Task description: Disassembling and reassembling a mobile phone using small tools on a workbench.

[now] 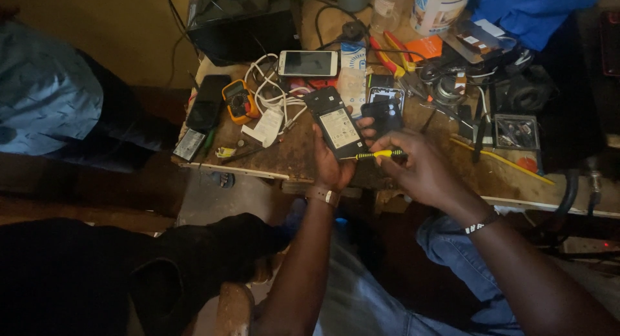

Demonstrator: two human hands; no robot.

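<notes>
Above the counter (284, 156) edge the left hand (332, 165) clamps the opened phone (336, 124), long axis tilted away, while the right hand (420, 168), pinching a yellow screwdriver (376, 154), points its tip leftward at the phone's lower edge
</notes>
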